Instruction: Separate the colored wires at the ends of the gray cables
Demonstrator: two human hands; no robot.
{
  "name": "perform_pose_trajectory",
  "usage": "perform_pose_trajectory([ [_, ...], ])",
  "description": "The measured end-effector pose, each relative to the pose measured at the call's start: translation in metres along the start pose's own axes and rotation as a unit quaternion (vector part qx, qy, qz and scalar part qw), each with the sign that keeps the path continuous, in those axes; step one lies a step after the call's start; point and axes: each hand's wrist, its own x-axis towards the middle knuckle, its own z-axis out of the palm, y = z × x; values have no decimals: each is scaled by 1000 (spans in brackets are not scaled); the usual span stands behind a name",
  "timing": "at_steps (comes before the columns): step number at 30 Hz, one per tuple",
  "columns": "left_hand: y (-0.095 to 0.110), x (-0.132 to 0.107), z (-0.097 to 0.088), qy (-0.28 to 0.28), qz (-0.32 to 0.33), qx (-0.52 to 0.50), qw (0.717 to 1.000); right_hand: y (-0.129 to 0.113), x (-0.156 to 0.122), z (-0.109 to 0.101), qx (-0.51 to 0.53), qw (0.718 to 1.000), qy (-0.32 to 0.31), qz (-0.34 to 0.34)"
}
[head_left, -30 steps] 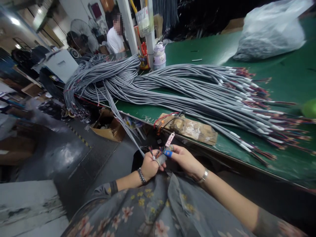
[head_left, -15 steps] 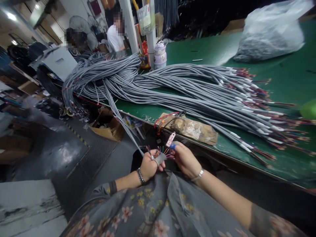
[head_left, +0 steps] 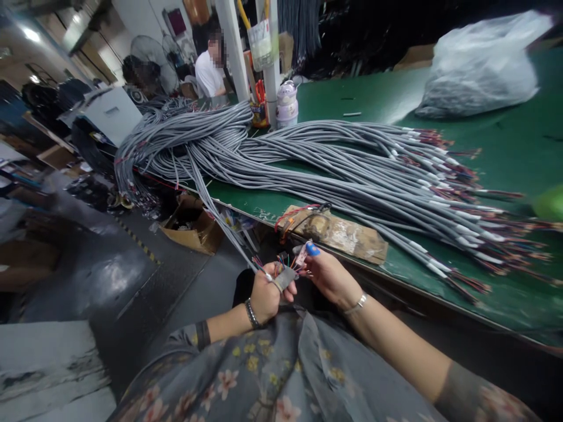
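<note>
My left hand (head_left: 265, 298) is closed around the stripped end of a grey cable (head_left: 235, 241), which runs down to it from the bench. Thin coloured wires (head_left: 285, 259) fan out above its fingers, beside a flat grey piece (head_left: 287, 277). My right hand (head_left: 336, 282) pinches a small flat pink tool (head_left: 301, 256) with a hole at one end. A blue wrap (head_left: 312, 249) covers one of its fingertips. The tool now lies close against the fanned wires; whether it touches them I cannot tell.
Many grey cables (head_left: 308, 170) lie in bundles across the green bench (head_left: 484, 305), bare wires at the right. A wooden block (head_left: 356, 237) sits at the bench edge. Behind are a plastic bag (head_left: 479, 73) and a lilac container (head_left: 287, 102). Further off sits a person (head_left: 209, 73).
My right hand has tilted and brought the pink tool down and left, closer to the wires. My left hand keeps its hold on the cable, and the view has shifted slightly.
</note>
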Motion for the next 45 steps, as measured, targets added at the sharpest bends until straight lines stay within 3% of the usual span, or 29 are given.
perform_pose_trajectory([
  [16, -2, 2, -3, -5, -2, 10, 1000, 4, 3, -4, 10, 998, 37, -41],
  [23, -5, 0, -5, -11, 3, 19, 1000, 5, -4, -7, 17, 999, -10, 39],
  [28, -11, -2, -13, -26, -3, 46, 999, 6, -13, -10, -61, 993, -52, 83],
  [33, -6, -4, -15, -69, -10, 86, 994, 6, -16, -8, -169, 984, -46, 33],
  [38, 0, -4, -13, -121, -42, 120, 985, 5, -16, -3, -208, 976, -71, 1],
  [45, 2, -5, -13, -108, -42, 114, 987, 6, -18, -2, -188, 981, -49, 5],
])
